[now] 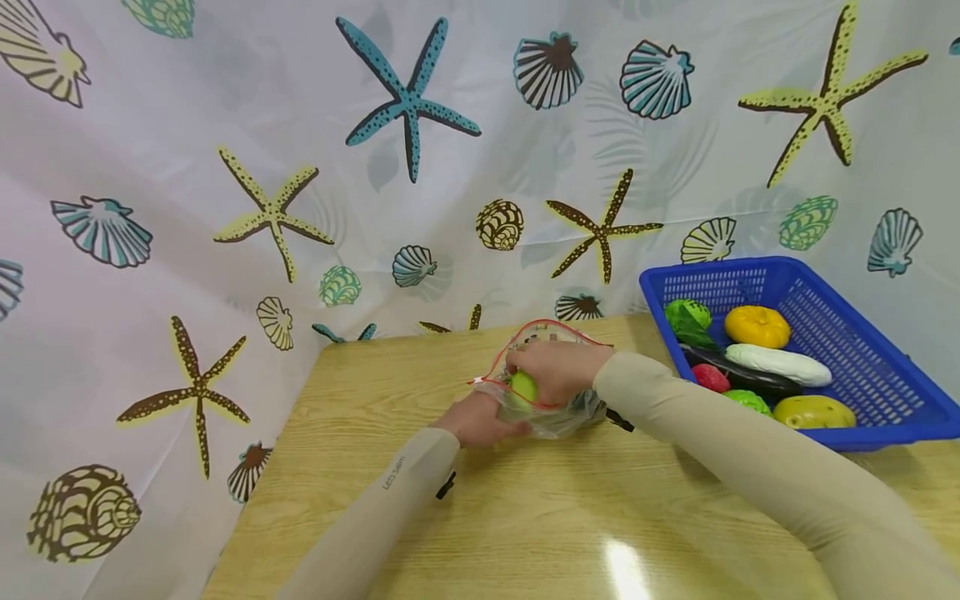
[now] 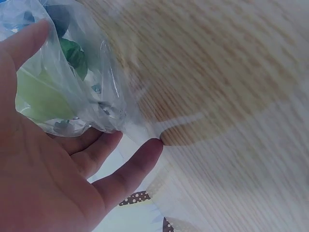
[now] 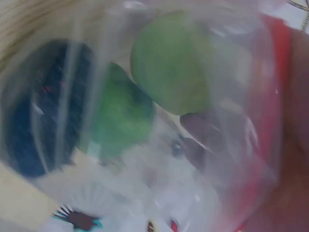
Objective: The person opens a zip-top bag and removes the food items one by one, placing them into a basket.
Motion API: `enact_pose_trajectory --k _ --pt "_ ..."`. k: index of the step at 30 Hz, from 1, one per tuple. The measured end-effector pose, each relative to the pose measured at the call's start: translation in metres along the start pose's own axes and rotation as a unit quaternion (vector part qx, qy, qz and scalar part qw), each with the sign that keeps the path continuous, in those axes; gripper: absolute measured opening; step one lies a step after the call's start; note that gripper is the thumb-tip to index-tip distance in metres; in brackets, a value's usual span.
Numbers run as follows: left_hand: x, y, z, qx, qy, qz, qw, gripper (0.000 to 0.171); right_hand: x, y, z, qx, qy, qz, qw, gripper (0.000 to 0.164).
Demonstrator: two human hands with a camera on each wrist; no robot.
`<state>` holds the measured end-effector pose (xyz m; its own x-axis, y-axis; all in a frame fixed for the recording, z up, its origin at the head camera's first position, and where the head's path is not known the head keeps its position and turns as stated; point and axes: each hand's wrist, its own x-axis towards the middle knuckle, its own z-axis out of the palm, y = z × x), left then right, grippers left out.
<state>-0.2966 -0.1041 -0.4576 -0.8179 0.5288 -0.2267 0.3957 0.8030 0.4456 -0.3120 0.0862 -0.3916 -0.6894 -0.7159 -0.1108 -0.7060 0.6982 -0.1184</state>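
Note:
A clear plastic bag (image 1: 558, 425) with a red zip edge lies on the wooden table, its mouth spread. My right hand (image 1: 558, 371) reaches into it and grips a smooth pale green fruit (image 1: 524, 388); in the right wrist view its fingertips (image 3: 195, 130) touch the pale green fruit (image 3: 169, 63). Beside that fruit, inside the bag, are a brighter green item (image 3: 120, 116) and a dark, rounded item (image 3: 43, 111). My left hand (image 1: 480, 419) holds the bag's near left side, thumb in front and some fingers behind the plastic (image 2: 104, 72).
Right of the bag stands a blue plastic basket (image 1: 900, 367). Inside are a yellow pumpkin (image 1: 757, 327), a dark eggplant (image 1: 761, 379), a long white vegetable (image 1: 780, 364), a red item (image 1: 710, 377) and leafy greens (image 1: 687, 321). A patterned curtain (image 1: 450, 217) hangs behind the table.

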Motion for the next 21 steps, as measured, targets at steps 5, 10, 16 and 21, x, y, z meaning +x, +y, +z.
enact_pose_trajectory --k 5,10,16,21 --pt "0.001 -0.001 0.002 -0.006 0.008 0.012 0.9999 0.078 -0.019 -0.002 -0.023 0.031 0.060 -0.028 0.997 0.051" --pt "0.002 0.000 0.004 -0.001 0.004 0.002 1.0000 0.074 -0.054 0.000 -0.047 0.069 0.092 0.000 0.993 0.055" --pt "0.003 0.001 0.005 0.015 -0.001 -0.031 0.9994 0.085 -0.109 0.017 -0.075 0.063 0.146 0.059 0.986 0.060" --pt "0.003 0.000 0.005 0.029 0.000 -0.043 0.9986 0.088 -0.156 0.044 -0.086 0.063 0.159 0.128 0.977 0.062"
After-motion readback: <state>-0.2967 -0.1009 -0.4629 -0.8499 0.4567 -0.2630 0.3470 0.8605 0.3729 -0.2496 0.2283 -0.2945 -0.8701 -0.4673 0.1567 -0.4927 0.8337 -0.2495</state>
